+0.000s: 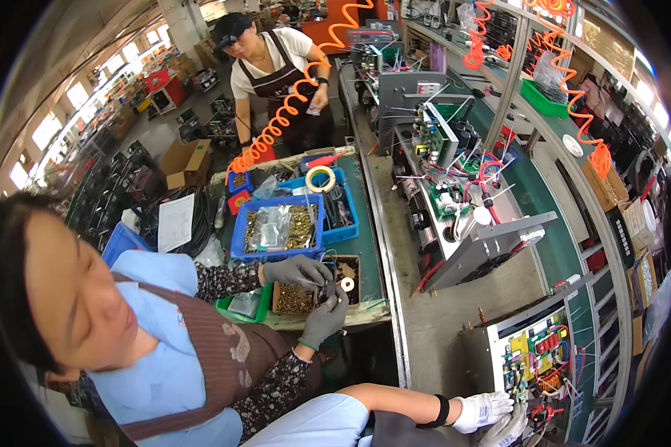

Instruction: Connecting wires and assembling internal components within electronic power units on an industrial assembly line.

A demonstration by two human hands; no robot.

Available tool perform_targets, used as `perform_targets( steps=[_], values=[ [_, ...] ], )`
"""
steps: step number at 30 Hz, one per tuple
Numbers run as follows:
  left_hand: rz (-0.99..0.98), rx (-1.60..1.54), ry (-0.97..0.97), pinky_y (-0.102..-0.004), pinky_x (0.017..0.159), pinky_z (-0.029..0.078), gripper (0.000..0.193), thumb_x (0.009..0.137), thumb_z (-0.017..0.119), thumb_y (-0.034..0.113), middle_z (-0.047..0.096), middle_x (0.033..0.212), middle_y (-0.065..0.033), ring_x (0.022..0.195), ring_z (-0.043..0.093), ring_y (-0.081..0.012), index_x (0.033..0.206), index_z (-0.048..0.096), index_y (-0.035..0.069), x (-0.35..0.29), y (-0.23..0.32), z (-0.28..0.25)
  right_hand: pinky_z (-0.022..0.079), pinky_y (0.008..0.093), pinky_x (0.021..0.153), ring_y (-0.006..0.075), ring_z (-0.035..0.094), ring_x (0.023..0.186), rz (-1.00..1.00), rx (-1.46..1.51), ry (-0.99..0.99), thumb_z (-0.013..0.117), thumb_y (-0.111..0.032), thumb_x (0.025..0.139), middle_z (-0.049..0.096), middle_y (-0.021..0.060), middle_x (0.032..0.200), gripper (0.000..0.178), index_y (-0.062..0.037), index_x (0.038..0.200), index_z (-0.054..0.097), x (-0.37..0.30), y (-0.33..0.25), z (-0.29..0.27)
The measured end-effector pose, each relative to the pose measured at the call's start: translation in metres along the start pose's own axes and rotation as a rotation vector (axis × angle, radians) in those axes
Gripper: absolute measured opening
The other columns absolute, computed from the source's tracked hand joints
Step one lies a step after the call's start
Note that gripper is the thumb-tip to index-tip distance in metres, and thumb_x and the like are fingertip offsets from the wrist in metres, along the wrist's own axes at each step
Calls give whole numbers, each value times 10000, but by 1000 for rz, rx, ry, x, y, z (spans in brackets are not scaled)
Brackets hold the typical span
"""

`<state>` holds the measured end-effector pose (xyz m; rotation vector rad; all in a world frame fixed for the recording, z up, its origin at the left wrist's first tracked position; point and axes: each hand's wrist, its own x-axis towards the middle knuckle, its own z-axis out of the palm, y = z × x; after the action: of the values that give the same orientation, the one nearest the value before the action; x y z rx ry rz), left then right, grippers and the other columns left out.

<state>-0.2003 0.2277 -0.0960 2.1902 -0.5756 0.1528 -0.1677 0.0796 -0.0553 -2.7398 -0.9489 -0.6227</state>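
Note:
At the lower right, both my hands wear white gloves and are at the near end of an open electronic unit [505, 344] with a metal case, circuit boards, coils and coloured wires. My left hand [482, 412] reaches across from the left, its fingers stretched out at the edge of the unit. A black band circles that wrist. Close below it, my right hand [505, 429] has its fingers drawn together by the wires; whatever they hold is hidden. A red and black wire bundle [546, 414] lies beside the right fingertips.
On my left, a co-worker in grey gloves [325, 316] handles a small dark part over a box of brass screws [294, 298]. Blue bins [237, 237] stand behind. Another person stands farther back. More open units [455, 231] line the conveyor; orange coiled hoses [283, 119] hang overhead.

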Motion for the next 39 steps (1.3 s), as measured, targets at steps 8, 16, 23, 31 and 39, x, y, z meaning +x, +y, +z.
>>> perform_targets(
  steps=[8,16,23,31,39],
  values=[
    [-226,219,111,-438,1026,351,472,745,548,167,424,1350,-227,1241,423,-373,1179,519,-17,-23,24,-33,407,460,970,373,493,1154,24,52,-68,555,-347,913,527,187,1266,470,-13,1242,525,-3,13,-2],
    [-785,280,114,-421,1020,355,482,916,446,316,455,1348,-189,1231,440,-331,1300,466,25,-145,39,-64,342,440,1010,361,469,1144,-19,596,-109,606,-42,765,529,196,1211,486,28,1229,482,20,-2,21],
    [-939,49,65,-408,989,383,483,930,417,342,540,1251,-199,1150,508,-353,1279,490,17,-183,54,-76,373,426,972,336,492,1073,-53,657,-86,638,-23,745,554,177,1106,438,19,1164,515,20,11,35],
    [-976,60,-44,-398,1012,367,496,929,409,353,522,1282,-192,1184,489,-342,1296,475,25,-193,58,-69,430,308,898,209,535,1000,272,1049,-139,545,-59,885,552,108,1054,249,13,1120,509,24,17,70],
    [-1019,16,-66,-377,1029,356,511,945,413,371,490,1330,-181,1211,470,-339,1318,457,25,-197,60,-68,425,323,852,236,539,920,188,849,-182,575,-25,843,573,103,928,140,12,978,571,28,13,54]
  ],
)
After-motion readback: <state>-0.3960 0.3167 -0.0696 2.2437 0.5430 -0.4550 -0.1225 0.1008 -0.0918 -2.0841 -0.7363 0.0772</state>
